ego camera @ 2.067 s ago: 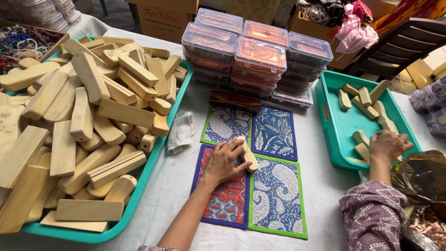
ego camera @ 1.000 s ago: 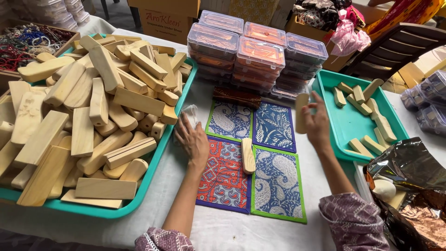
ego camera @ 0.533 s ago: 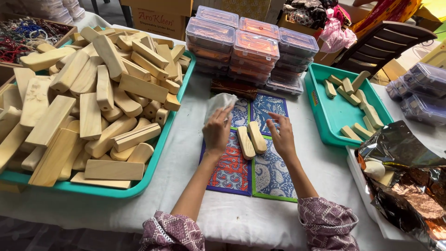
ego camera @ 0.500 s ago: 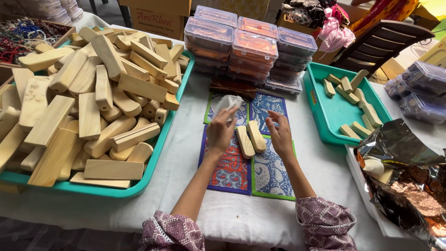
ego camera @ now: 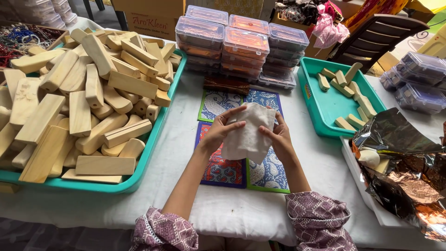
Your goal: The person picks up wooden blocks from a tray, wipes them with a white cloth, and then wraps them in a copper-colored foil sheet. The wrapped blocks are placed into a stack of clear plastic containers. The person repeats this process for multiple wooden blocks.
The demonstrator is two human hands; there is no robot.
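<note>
Over the mats (ego camera: 222, 169), left hand (ego camera: 217, 135) and right hand (ego camera: 278, 138) pinch the cloth (ego camera: 248, 132) by its edges — soft, light, likely floppy.

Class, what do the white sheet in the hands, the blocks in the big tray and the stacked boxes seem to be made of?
Sheet: probably soft cloth or tissue; matte, creased, limp.
Blocks: pale unfinished wood, faint grain.
Boxes: clear glossy plastic; contents show through.

Bright, even daylight; soft shadows, sharp focus, slight wide-angle edge distortion.
</note>
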